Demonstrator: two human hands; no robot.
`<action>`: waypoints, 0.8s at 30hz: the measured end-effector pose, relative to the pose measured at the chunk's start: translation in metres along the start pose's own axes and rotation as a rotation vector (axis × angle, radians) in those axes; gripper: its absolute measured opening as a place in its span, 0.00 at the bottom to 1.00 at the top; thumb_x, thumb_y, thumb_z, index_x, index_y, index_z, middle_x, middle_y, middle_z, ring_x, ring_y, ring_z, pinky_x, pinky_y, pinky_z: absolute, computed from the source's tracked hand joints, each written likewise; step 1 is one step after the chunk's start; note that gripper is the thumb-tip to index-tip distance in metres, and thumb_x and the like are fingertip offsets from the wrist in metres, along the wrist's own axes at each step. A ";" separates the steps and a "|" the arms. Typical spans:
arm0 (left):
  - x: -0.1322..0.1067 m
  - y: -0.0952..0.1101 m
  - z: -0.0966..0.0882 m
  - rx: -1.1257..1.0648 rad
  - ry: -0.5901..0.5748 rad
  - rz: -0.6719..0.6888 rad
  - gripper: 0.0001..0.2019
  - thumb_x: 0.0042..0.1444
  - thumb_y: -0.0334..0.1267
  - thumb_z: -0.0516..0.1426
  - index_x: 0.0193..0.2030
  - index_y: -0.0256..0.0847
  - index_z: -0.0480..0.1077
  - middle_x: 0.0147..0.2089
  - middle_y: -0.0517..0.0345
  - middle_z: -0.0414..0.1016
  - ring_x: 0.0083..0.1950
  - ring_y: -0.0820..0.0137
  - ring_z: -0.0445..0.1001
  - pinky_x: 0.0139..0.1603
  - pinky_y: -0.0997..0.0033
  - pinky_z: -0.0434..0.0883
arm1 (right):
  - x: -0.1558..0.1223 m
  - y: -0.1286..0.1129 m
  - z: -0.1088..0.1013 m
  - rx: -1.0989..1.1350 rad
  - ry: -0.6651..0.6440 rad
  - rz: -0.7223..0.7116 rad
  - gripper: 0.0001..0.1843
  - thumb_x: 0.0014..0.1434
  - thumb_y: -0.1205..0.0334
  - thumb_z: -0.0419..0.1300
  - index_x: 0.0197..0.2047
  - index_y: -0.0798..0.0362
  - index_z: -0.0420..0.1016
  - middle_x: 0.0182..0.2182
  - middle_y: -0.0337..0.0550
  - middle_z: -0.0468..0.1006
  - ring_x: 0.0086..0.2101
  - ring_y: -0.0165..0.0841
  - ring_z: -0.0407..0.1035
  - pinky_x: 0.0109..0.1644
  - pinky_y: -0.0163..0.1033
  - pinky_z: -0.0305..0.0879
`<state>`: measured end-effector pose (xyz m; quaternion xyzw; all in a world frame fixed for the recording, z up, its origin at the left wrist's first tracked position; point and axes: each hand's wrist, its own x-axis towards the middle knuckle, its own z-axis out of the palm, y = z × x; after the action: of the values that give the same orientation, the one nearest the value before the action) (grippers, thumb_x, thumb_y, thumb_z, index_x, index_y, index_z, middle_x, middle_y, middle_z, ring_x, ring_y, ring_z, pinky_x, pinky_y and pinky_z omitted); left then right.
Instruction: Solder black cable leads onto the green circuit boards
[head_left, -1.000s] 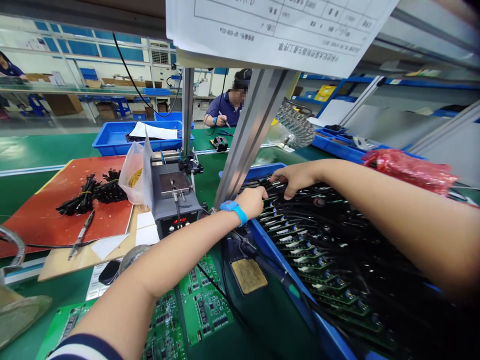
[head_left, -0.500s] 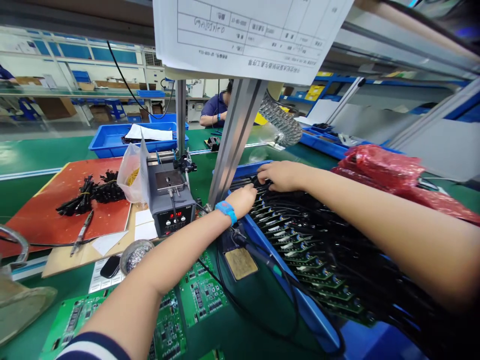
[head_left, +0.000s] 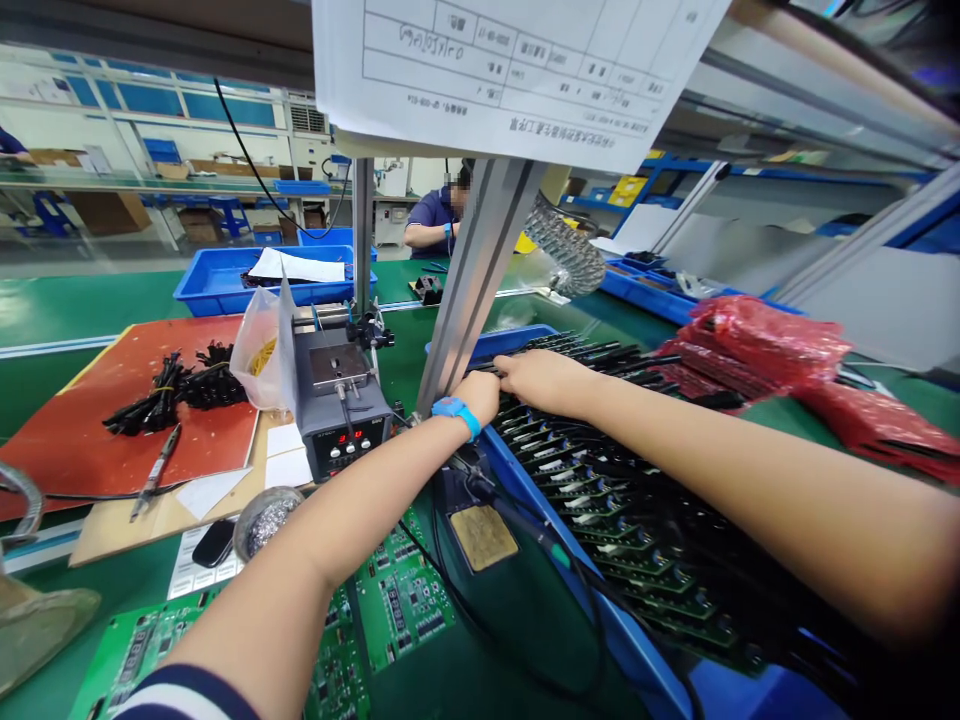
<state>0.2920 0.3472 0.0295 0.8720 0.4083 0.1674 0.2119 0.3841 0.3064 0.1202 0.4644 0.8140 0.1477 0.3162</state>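
Observation:
My left hand point(head_left: 480, 392), with a blue wrist strap point(head_left: 454, 412), is curled at the far left corner of a blue bin point(head_left: 525, 490). My right hand point(head_left: 544, 378) lies right beside it, fingers bent down onto the far end of a row of green circuit boards with black wires point(head_left: 600, 500) standing on edge in the bin. Both hands are closed on the far boards; their fingertips are hidden.
A soldering station point(head_left: 341, 405) with a red display stands left of the bin, with a sponge holder point(head_left: 480, 535) and an iron's cable in front. Green boards point(head_left: 390, 600) lie flat near me. Red bags point(head_left: 765, 345) lie right. A metal post point(head_left: 472, 290) rises behind. Another person sits far back.
Both hands have slid left toward the bin's far left corner and now touch each other. More of the boards on the far right of the bin is uncovered.

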 end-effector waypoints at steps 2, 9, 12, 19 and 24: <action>-0.002 0.000 0.000 0.001 0.004 0.009 0.13 0.59 0.40 0.52 0.48 0.36 0.64 0.48 0.51 0.67 0.45 0.66 0.69 0.44 0.59 0.69 | -0.001 -0.002 0.001 -0.012 0.002 -0.006 0.16 0.58 0.55 0.53 0.44 0.58 0.66 0.41 0.45 0.69 0.41 0.31 0.65 0.45 0.44 0.65; -0.005 0.003 -0.003 0.005 0.049 0.031 0.12 0.59 0.39 0.52 0.48 0.37 0.65 0.48 0.52 0.67 0.45 0.66 0.69 0.44 0.60 0.69 | 0.002 0.003 -0.001 -0.032 -0.025 0.004 0.16 0.58 0.55 0.52 0.44 0.58 0.66 0.41 0.45 0.69 0.41 0.31 0.65 0.45 0.44 0.65; -0.004 0.005 -0.003 0.008 0.072 0.026 0.12 0.59 0.40 0.52 0.48 0.37 0.65 0.48 0.51 0.67 0.46 0.66 0.69 0.44 0.60 0.69 | 0.002 0.007 -0.001 -0.026 -0.030 0.020 0.16 0.58 0.55 0.52 0.44 0.58 0.66 0.41 0.45 0.69 0.41 0.31 0.65 0.45 0.44 0.65; -0.003 0.004 0.001 0.012 0.073 -0.037 0.13 0.59 0.40 0.52 0.48 0.38 0.64 0.48 0.51 0.66 0.45 0.66 0.69 0.44 0.60 0.69 | 0.007 0.001 0.003 0.049 -0.016 0.053 0.18 0.58 0.54 0.52 0.47 0.57 0.64 0.44 0.46 0.67 0.42 0.31 0.65 0.45 0.44 0.65; -0.004 0.002 0.002 0.008 0.052 -0.032 0.12 0.59 0.41 0.52 0.47 0.37 0.65 0.48 0.52 0.67 0.45 0.65 0.69 0.44 0.61 0.69 | 0.012 -0.009 0.007 0.128 -0.025 0.078 0.19 0.58 0.54 0.52 0.48 0.57 0.64 0.44 0.47 0.67 0.42 0.32 0.65 0.45 0.44 0.65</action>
<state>0.2919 0.3424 0.0282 0.8614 0.4285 0.1850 0.2004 0.3787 0.3113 0.1054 0.5168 0.7991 0.1017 0.2899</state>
